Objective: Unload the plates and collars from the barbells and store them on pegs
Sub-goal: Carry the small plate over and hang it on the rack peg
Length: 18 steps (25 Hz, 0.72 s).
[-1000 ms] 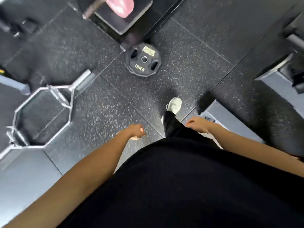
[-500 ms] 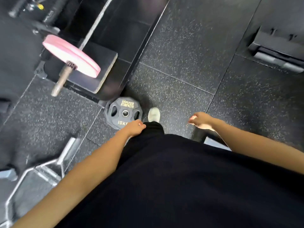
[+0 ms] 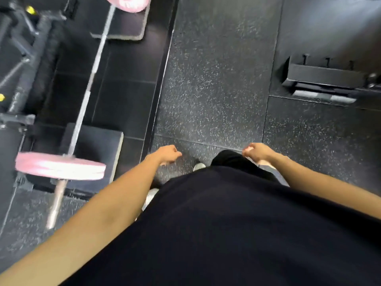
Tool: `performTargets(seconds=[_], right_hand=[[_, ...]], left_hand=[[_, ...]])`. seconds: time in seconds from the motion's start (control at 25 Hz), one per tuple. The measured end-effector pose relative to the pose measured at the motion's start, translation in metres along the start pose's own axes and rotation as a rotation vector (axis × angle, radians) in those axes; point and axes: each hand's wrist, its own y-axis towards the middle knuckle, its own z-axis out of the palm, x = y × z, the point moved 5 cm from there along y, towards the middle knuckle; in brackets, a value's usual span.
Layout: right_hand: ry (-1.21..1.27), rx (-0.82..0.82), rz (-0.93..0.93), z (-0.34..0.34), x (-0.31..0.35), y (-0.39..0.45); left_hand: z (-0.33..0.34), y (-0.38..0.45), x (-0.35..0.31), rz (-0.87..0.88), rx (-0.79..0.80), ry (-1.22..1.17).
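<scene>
Pink is the colour of the big round plate (image 3: 59,166) sitting on the near end of the long silver steel barbell (image 3: 86,96). It is down to our left, and the bar's bare end is sticking out past it toward us. A second pink plate (image 3: 127,3) is on the far end, at the top edge of the view. The barbell is lying across two flat black blocks (image 3: 97,145).

We are standing on the black speckled rubber floor (image 3: 210,79). Our left hand (image 3: 165,155) is hanging near the near plate but is not touching it. Its fingers are loosely curled and are holding nothing. Our right hand (image 3: 255,151) is hanging on the other side, also loosely curled and holding nothing. One white shoe (image 3: 199,166) is peeking out under our dark shirt.

We are not seeing a collar clearly on the bar; the view is too blurry to tell. We are not seeing any pegs either. A black metal bracket (image 3: 321,79) is sitting far to the right, but we cannot tell what it is.

What could go wrong? The plate looks heavy. If we are pulling it off with one hand, it could be slipping and dropping near our foot. If a collar is there, the plate will not be sliding. Taking one plate off could also be making the bar tip or roll off its blocks.
</scene>
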Motion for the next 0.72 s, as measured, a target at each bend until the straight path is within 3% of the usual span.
performTargets(seconds=[0.2,0.36,0.48,0.64,0.72], right_hand=[[0.077,0.028,0.031,-0.087,0.04,0.09],[0.03,0.077,0.048,-0.185,0.068,0.173],[0.076,0.046,0.032,-0.274,0.091,0.221],[0.152,-0.004,0.011,-0.382,0.118,0.287],[0.154,-0.007,0.008,-0.418,0.128,0.317]], left_hand=[[-0.108,0.097,-0.084,0.083,0.057,0.095],[-0.186,0.172,-0.153,0.035,0.123,0.129],[-0.253,0.222,-0.208,0.035,0.09,0.131],[-0.353,0.284,-0.286,0.063,-0.067,-0.043],[-0.383,0.319,-0.312,0.058,-0.027,-0.041]])
